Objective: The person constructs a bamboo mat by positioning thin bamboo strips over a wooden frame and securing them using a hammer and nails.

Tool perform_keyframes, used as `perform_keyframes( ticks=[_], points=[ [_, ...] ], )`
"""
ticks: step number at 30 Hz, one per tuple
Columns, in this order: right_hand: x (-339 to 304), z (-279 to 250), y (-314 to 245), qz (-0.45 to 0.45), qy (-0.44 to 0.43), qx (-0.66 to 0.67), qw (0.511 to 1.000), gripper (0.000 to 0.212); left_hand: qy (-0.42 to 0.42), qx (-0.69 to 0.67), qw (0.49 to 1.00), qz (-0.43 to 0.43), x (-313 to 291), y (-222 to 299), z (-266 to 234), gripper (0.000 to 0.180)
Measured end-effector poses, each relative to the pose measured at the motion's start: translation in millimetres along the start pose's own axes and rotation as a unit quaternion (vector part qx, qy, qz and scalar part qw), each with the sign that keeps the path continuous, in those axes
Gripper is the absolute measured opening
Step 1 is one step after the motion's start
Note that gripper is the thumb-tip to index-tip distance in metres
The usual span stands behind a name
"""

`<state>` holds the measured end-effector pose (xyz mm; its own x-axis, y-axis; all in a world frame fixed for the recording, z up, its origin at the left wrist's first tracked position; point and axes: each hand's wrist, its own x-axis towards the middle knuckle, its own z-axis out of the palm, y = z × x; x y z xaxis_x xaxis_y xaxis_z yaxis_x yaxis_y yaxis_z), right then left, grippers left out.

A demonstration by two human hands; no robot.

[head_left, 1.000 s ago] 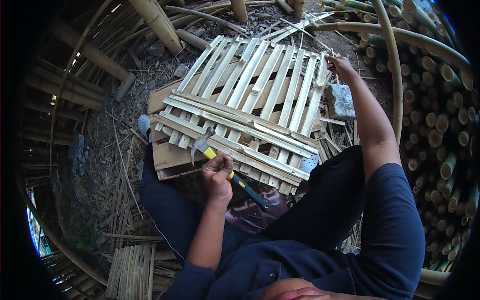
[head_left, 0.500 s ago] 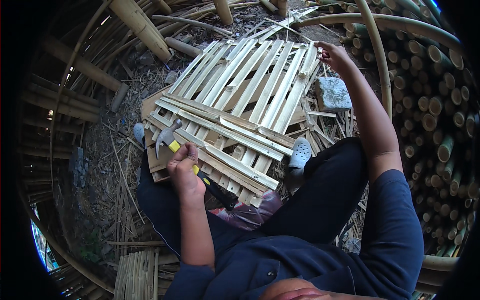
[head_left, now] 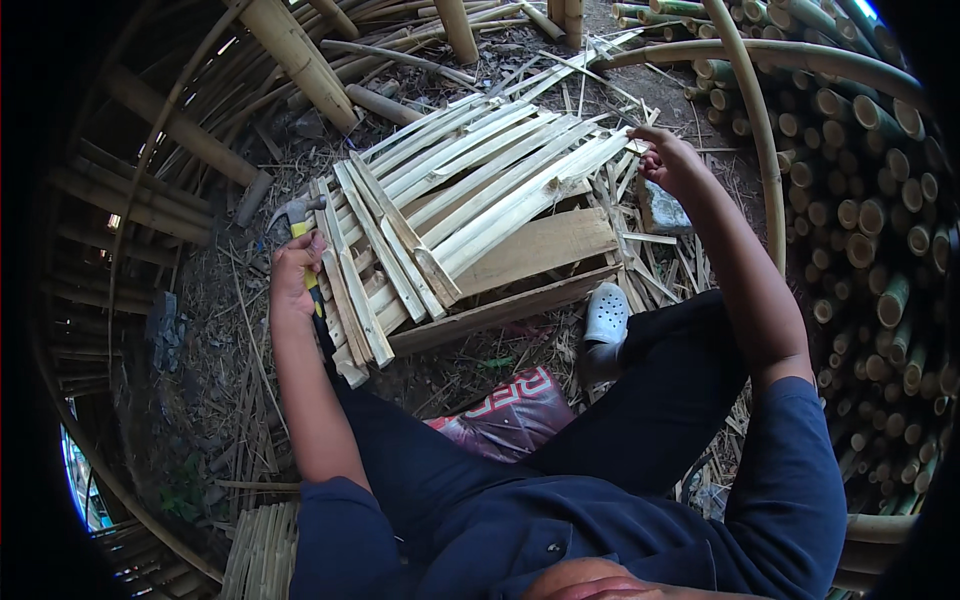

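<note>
Much bamboo (head_left: 889,257), wooden platform (head_left: 540,246), left hand (head_left: 297,275) clutching hammer (head_left: 298,228), right hand (head_left: 667,163) pinching slats (head_left: 545,200) (seemingly)

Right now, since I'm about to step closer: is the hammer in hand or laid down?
In hand: the left hand grips the hammer, its head showing above and its handle below.

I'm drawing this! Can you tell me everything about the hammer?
The claw hammer has a grey, metal-looking head, a curved claw and a yellow-and-black handle. The left hand grips it, head end away from the person. It slants along the left edge of the bamboo slat panel; whether they touch is unclear.
</note>
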<state>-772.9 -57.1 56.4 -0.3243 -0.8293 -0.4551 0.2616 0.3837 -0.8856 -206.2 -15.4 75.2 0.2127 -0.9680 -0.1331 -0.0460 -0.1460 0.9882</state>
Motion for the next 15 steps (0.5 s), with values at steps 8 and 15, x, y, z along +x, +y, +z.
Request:
perform_keyframes(
  ticks=[8, 15],
  points=[
    [-41.0, 32.3, 31.3, 0.056, -0.001, -0.047, 0.997, 0.046, -0.113, 0.064, 0.992, -0.002, 84.9, -33.2, -59.0, 0.02],
    [-38.6, 26.7, 28.7, 0.036, -0.022, -0.052, 0.998, 0.033, -0.156, 0.08, 0.984, -0.039, 105.2, -33.8, -61.6, 0.019]
  ],
)
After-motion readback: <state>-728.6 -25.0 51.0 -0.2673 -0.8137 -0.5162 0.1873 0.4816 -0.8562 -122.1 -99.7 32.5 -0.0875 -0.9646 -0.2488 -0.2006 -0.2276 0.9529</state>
